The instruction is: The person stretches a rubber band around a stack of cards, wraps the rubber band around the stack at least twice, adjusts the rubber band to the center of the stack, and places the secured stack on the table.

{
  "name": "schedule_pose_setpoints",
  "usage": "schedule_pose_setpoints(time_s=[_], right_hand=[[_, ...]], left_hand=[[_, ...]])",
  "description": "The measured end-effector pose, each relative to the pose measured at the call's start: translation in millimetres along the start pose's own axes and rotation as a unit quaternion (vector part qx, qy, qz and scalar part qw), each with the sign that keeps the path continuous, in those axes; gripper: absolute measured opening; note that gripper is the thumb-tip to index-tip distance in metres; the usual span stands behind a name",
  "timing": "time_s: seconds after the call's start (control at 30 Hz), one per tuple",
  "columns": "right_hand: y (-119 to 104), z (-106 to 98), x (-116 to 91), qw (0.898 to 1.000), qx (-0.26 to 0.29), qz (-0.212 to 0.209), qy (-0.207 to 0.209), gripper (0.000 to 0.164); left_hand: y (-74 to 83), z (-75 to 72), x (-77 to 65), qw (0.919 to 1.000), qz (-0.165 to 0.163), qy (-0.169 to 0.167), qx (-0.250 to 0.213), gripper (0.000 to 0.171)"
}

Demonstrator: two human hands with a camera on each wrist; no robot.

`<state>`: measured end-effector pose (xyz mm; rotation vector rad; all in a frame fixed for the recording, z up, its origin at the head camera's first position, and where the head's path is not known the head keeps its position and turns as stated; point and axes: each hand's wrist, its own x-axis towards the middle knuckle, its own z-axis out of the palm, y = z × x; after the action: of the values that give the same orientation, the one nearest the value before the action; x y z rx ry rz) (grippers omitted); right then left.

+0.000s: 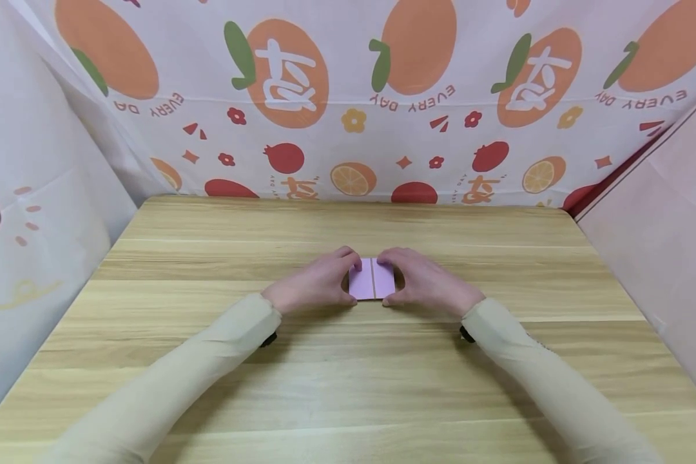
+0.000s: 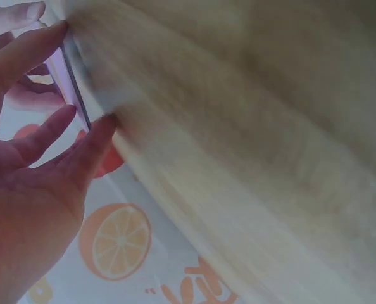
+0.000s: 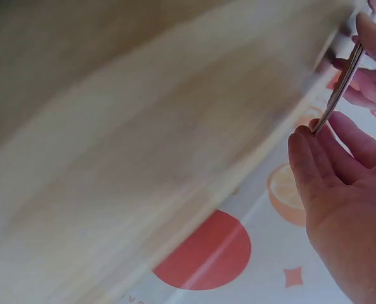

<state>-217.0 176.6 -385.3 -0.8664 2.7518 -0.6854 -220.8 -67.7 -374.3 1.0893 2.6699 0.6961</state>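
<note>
A small, thin, flat lilac piece [image 1: 360,285] lies between both hands in the head view. A narrow brown line runs down its middle, and I cannot tell whether it is one piece or two side by side. My left hand [image 1: 316,281] grips its left edge, thumb at the near corner and fingers at the far one. The right hand [image 1: 432,283] grips the right edge the same way. From the right wrist view, the piece's edge [image 3: 346,79] looks thin and layered. The left wrist view shows a sliver of lilac [image 2: 61,71] between the fingers.
A wood-grain table [image 1: 348,386] spreads beneath both forearms. Behind it hangs a white cloth [image 1: 325,138] printed with fruit and flowers. Pale cloth walls [image 1: 52,142] flank the left and right sides.
</note>
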Motion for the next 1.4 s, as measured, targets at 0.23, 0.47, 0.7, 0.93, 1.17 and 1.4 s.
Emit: schedule_pose_setpoints(time_s=[0.23,0.47,0.7,0.93,1.17,1.4], right_hand=[[6.4,-0.8,6.5,1.000,-0.006,-0.012,-0.012,0.074],[12.3,-1.8,6.6,0.999,0.009,0.003,-0.043,0.073],[13.2,-6.5,2.0,0.998,0.005,0.010,-0.057,0.070],[17.6,-7.6,3.5,0.998,0.018,0.012,-0.063,0.071],[20.6,-6.1,5.7,0.998,0.017,0.007,-0.064,0.071],[13.3,-10.9,0.2,0.996,0.071,0.019,-0.042,0.073]], left_hand=[[-10.7,0.2,8.0,0.9995,-0.003,-0.009,0.031,0.053],[-20.5,0.4,10.6,0.9990,-0.019,-0.029,0.027,0.056],[-24.5,0.5,10.9,0.9990,-0.003,-0.030,0.034,0.055],[-26.8,1.2,12.2,0.9987,-0.011,-0.033,0.036,0.055],[-25.7,-0.1,11.6,0.9986,-0.019,-0.036,0.032,0.056],[-23.8,-1.0,6.8,0.9993,-0.028,-0.026,0.000,0.057]])
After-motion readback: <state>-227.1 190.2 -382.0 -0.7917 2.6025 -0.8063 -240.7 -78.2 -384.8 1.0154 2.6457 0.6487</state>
